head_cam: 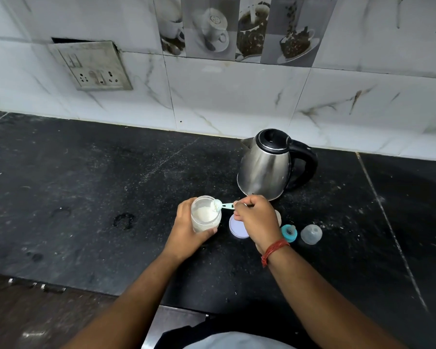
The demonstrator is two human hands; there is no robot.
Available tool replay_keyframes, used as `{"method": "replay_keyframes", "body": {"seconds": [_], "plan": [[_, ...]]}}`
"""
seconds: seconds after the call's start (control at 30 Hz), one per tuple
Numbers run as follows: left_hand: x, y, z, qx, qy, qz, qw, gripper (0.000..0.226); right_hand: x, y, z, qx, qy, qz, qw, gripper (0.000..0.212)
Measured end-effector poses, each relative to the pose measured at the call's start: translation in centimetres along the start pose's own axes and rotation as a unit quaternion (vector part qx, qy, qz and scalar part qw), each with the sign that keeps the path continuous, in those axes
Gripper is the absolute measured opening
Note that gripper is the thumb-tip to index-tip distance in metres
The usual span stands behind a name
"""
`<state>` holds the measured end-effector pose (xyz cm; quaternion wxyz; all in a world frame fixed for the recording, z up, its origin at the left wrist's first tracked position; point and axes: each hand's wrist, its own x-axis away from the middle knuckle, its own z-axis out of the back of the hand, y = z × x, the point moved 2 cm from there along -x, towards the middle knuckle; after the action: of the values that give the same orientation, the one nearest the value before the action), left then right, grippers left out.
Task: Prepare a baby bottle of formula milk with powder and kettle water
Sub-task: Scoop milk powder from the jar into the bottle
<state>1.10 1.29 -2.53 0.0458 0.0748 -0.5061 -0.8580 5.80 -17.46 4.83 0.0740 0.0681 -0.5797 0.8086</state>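
Pinching scoop (218, 205) between right fingers (239, 206)

You have open table (73, 197) on your left; the kettle (267, 165), lid (237, 229), teat ring (289, 233) and clear cap (311, 234) crowd your right.

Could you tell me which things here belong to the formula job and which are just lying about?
Job: powder jar held by the left hand; scoop pinched by the right hand; jar lid; kettle; teat ring; clear cap.

Lying about: wall socket; red wrist thread.
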Motion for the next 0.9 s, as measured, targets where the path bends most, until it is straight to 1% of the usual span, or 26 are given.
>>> {"method": "replay_keyframes", "body": {"seconds": [0.07, 0.13, 0.23, 0.3, 0.47, 0.6, 0.67, 0.77, 0.9], "plan": [[0.0, -0.5, 0.1, -0.001, -0.007, 0.005, 1.0, 0.085, 0.1, -0.1, -0.3, 0.025, 0.004, 0.012, 1.0, 0.009], [0.0, -0.8, 0.1, -0.004, -0.012, 0.005, 1.0, 0.085, 0.2, -0.3, -0.8, 0.081, 0.008, 0.057, 0.995, 0.009], [-0.1, -1.0, 0.1, -0.011, -0.02, -0.001, 1.0, 0.085, 0.7, -0.3, -1.9, 0.193, -0.017, 0.125, 0.973, 0.012], [-0.1, -1.0, 0.1, -0.012, -0.024, -0.003, 1.0, 0.085, 1.0, 0.0, -2.5, 0.225, -0.035, 0.129, 0.965, 0.012], [-0.1, -0.7, 0.3, -0.012, -0.026, -0.011, 1.0, 0.085, 1.1, 0.1, -3.1, 0.226, -0.04, 0.121, 0.966, 0.009], [0.0, -0.7, 0.3, -0.013, -0.027, -0.016, 0.999, 0.085, 1.5, 0.2, -3.4, 0.242, -0.031, 0.157, 0.957, 0.007], [0.0, -0.7, 0.3, -0.016, -0.031, -0.021, 0.999, 0.085, 1.6, 0.3, -3.5, 0.249, -0.03, 0.159, 0.955, 0.007], [-0.1, -0.5, 0.2, -0.014, -0.034, -0.017, 0.999, 0.086, 1.7, 0.1, -3.5, 0.245, -0.021, 0.143, 0.959, 0.008], [0.0, -0.7, 0.3, -0.008, -0.031, -0.002, 0.999, 0.09, 1.8, -0.5, -3.4, 0.198, -0.029, 0.102, 0.974, 0.016]]}}
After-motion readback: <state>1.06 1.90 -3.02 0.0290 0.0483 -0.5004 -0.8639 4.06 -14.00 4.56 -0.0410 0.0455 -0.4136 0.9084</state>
